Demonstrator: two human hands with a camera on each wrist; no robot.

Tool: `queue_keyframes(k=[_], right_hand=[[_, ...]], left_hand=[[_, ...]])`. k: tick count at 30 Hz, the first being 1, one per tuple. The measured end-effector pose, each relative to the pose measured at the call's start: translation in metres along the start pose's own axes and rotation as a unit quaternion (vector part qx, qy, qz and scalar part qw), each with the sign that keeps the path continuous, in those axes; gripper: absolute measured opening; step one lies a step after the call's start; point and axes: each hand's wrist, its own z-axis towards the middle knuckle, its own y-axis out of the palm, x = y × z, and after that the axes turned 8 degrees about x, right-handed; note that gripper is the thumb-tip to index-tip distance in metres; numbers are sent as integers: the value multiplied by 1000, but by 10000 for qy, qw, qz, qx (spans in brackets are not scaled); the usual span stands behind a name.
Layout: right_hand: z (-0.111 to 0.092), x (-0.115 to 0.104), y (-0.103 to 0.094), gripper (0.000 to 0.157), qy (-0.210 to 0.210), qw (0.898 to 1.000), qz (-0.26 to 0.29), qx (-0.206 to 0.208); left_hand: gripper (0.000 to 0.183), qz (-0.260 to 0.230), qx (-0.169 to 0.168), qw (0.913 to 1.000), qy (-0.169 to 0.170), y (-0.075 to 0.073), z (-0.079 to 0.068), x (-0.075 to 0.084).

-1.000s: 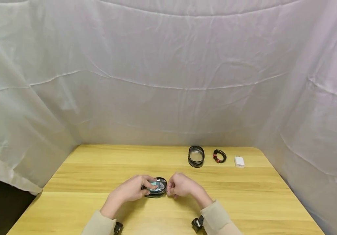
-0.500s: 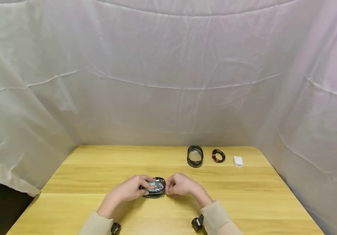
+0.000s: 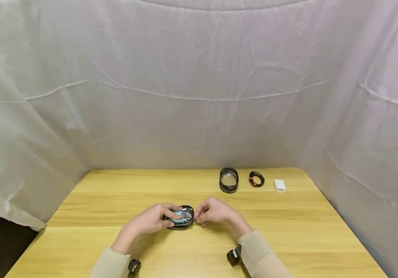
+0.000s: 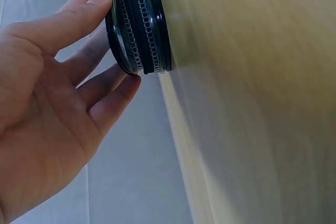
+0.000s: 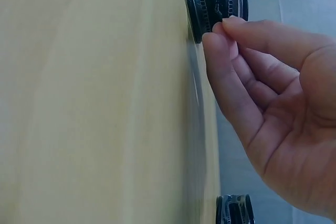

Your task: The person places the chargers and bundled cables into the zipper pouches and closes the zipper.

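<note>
A small round black zip case (image 3: 182,218) with a clear lid and something blue inside lies on the wooden table (image 3: 289,231) near the front middle. My left hand (image 3: 151,221) holds it from the left, thumb over the lid and fingers against its side (image 4: 139,24). In the left wrist view, the left hand (image 4: 52,93) has its fingertips on the case rim. My right hand (image 3: 212,212) is at the case's right edge. Its thumb and forefinger pinch together at the zip (image 5: 215,1); the right hand (image 5: 268,98) hides whatever they hold.
A second round black case (image 3: 229,180) stands on the far side of the table, also seen in the right wrist view (image 5: 233,211). Right of it lie a coiled black and red cable (image 3: 256,179) and a white charger block (image 3: 280,185). White cloth walls surround the table.
The head view has tilted slightly, so everything sits a little higher in frame. Both hands stay on the case in much the same pose.
</note>
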Motion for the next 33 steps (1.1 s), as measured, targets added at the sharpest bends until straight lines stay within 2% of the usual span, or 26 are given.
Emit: queue_keyframes(k=[9,19,23,29,33], right_hand=[[1,2,1,7,15,9994,-179,286],[3,-2,2,5,66,9960,-357,815],[3,-2,1,5,56,9963,-316,796],[3,-1,1,6,71,9970,-357,682],[3,-1,1,7,97,9974,-360,615]], left_hand=[[32,207,-47,9997,76,-2,-1,7],[34,476,148,9988,5,-5,-2,13],[43,631,191,9977,149,-2,1,14],[43,409,-166,9981,430,4,4,17],[43,443,-215,9967,643,6,4,17]])
